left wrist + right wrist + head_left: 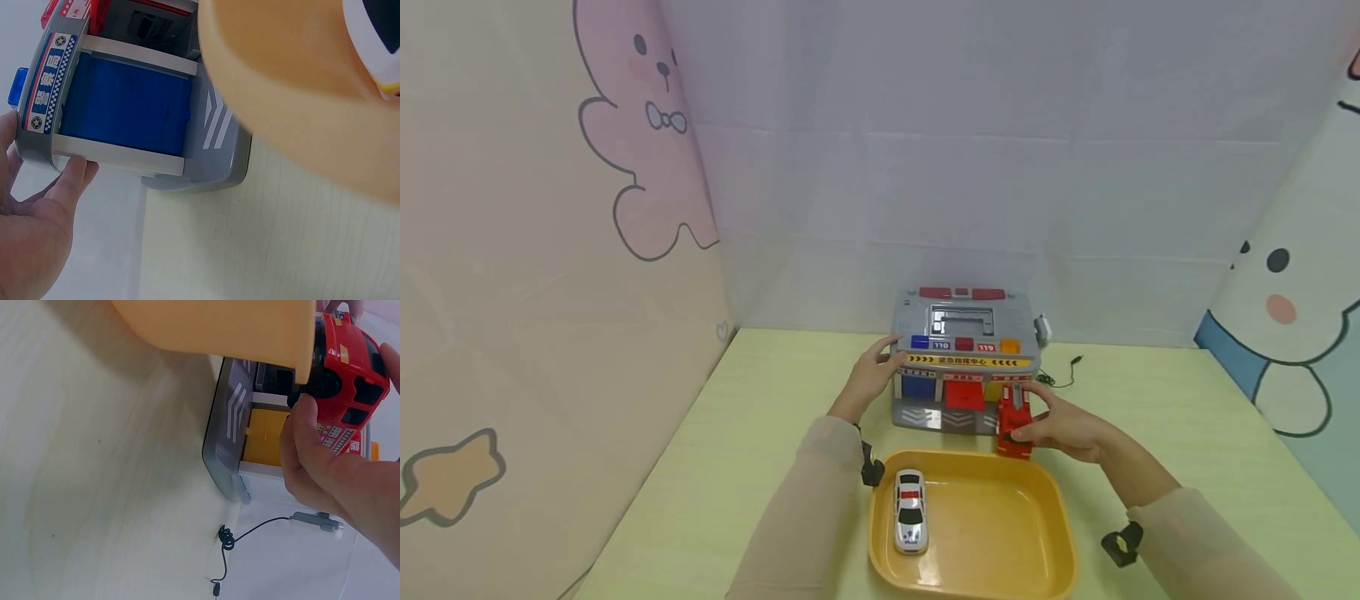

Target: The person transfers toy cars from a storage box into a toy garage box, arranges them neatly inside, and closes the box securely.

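A grey toy emergency station (962, 325) stands on the table, its middle red door (964, 395) raised, its blue door (125, 106) and yellow door (265, 436) down. My left hand (871, 380) holds the station's left front corner; in the left wrist view, fingertips (76, 172) touch the side and front frame. A red toy fire truck (1014, 425) is gripped between the thumb and fingers of my right hand (1070, 427), just in front of the station's right half. In the right wrist view, the tray partly hides the truck (353, 369).
A yellow tray (973, 583) sits in front of the station, with a white toy police car (911, 512) at its left. A grey handset-like piece (1042, 330) hangs at the station's right side. A thin black cable (1064, 382) lies beside it. A cloth wall (962, 183) stands behind.
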Demonstrator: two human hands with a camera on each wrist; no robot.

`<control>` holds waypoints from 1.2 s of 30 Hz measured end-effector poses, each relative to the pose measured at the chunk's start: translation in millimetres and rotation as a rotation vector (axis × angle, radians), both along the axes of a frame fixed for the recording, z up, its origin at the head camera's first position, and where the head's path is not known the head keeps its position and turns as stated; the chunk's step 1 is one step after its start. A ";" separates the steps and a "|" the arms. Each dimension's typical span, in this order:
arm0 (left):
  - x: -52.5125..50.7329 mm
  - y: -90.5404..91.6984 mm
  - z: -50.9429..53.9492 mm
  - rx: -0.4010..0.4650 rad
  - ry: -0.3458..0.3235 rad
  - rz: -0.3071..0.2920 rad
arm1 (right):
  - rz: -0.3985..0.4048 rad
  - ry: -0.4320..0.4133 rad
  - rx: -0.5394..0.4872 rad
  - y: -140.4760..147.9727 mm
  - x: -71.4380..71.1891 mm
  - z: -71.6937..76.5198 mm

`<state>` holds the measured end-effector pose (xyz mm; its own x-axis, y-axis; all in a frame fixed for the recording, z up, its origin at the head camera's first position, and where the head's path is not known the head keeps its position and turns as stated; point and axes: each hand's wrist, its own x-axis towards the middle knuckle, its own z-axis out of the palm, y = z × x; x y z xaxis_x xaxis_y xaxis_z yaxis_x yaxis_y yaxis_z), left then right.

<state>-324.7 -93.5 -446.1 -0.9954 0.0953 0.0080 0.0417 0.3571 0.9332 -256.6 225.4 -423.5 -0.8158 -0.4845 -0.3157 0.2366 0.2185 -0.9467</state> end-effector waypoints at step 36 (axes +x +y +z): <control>2.4 0.0 2.0 0.019 -0.013 0.006 | -0.046 0.036 0.021 -30.5 -15.1 -26.7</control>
